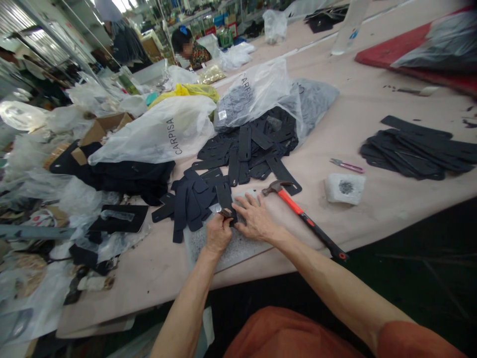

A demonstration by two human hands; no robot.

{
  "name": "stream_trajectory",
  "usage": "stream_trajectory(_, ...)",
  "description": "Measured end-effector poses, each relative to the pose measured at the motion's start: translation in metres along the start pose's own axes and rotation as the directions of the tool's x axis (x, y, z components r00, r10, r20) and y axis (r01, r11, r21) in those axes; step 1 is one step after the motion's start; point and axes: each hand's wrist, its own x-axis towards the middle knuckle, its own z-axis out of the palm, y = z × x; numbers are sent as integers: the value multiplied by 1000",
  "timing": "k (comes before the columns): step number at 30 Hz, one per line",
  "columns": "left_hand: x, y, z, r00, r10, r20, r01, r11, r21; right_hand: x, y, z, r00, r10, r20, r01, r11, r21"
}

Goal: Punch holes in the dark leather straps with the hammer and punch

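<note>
left hand (218, 233) pinches metal tool (224, 212), right hand (256, 219) lies spread by black strip (224, 196); loose hold may skew strip.

In black capitals, CARPISA reads in full on the white plastic bag (149, 129), the word running up its right part. The same lettering, CARPIS, shows on the clear plastic bag (266, 82) beside it, its end lost in the creases. A small white sticker (222, 115) there carries print too small to read, and the coloured mark on the clear plastic sheet (346, 37) is illegible.
</note>
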Motion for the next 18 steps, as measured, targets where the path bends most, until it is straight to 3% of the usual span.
stream_trajectory(2,0,-1,0,1000,1,2,-1,1000,-7,-3,5,-7,1000,-15,-12,16,1000,27)
stream_trajectory(4,0,-1,0,1000,-6,2,6,1000,-29,-10,13,-17,995,32,-99,-28,999,40)
stream_trajectory(7,1,-1,-1,1000,-14,3,14,999,-48,-35,35,-33,947,188,-261,-194,981,1)
stream_trajectory(9,1,0,-1,1000,-11,9,12,999,-36,-58,54,-42,913,295,-283,-327,942,-72)
stream_trajectory(11,1,0,-1,1000,-7,15,7,1000,-17,-80,71,-47,882,402,-246,-446,881,-159)
stream_trajectory(14,1,-1,-1,1000,14,25,-15,1000,16,-101,88,-49,851,508,-133,-525,826,-206)
stream_trajectory(16,0,-3,-1,999,35,30,-36,998,48,-105,90,-50,826,561,-54,-563,816,-131)
stream_trajectory(18,0,-4,-1,998,51,33,-53,996,76,-102,87,-52,784,618,56,-621,779,85)
